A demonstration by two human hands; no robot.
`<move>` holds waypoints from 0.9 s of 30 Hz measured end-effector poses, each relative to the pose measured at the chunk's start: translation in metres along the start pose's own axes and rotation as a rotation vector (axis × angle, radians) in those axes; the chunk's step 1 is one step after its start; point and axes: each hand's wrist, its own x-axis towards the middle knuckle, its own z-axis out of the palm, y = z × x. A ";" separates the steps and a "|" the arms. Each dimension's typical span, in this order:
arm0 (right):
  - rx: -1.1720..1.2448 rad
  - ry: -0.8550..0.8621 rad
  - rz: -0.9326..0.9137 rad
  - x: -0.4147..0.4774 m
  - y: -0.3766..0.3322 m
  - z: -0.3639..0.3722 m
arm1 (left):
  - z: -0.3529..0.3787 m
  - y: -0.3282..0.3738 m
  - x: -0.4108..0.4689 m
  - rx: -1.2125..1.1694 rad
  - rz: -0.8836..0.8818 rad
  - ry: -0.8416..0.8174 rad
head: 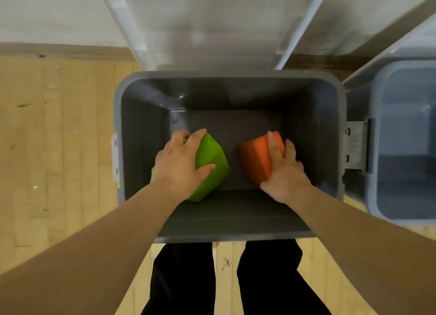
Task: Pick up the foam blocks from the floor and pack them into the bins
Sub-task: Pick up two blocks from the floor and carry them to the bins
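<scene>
My two forearms fill the lower corners, reaching in from 7 and 5 o'clock, with black trousers [184, 279] between them at 6. Both arms go down into the open grey bin [141, 137] at centre.

My left hand [179, 166], at about 9 o'clock of the bin's opening, is spread wide over the top of the green foam block [212, 171]. Its fingers curl over the far edge and the thumb lies across the near face, so I have it clamped from above. My right hand [283, 171], toward 3 o'clock, grips the orange foam block [254, 159] along its right side, fingers stretched up its top face.

Both blocks are inside the bin and tilted. I cannot tell whether they touch the bottom. They are well apart, one on each side, which I judge leaves the middle free for later blocks.

The bin's pale lid [212, 31] stands open at 12 o'clock, out of the way of my reach. A second, bluer bin [375, 149] sits just beside it at 3 o'clock, also open. The wooden floor [59, 149] shows at 9 o'clock, and I see no blocks on that stretch.

I judge this as the placing step: next I should ease off both grips and let the blocks settle flat.
</scene>
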 end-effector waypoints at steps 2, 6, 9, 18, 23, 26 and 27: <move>0.006 0.013 -0.004 -0.001 -0.001 -0.008 | 0.002 0.000 0.003 -0.010 0.003 0.003; 0.109 0.309 -0.077 -0.006 0.002 -0.029 | -0.001 0.001 0.005 0.013 -0.007 -0.026; 0.216 0.577 -0.137 -0.004 0.001 -0.047 | -0.002 0.001 0.007 0.013 0.001 -0.031; 0.122 0.370 -0.168 0.015 0.017 -0.005 | 0.006 0.003 0.019 -0.044 0.010 0.007; 0.280 0.430 -0.123 0.014 0.020 -0.007 | 0.009 0.005 0.021 0.068 0.030 -0.084; 0.386 0.544 -0.137 0.000 0.017 -0.021 | 0.008 0.005 0.020 0.071 -0.009 -0.125; 0.414 0.590 -0.128 -0.008 0.017 -0.027 | 0.008 0.005 0.020 0.055 -0.011 -0.126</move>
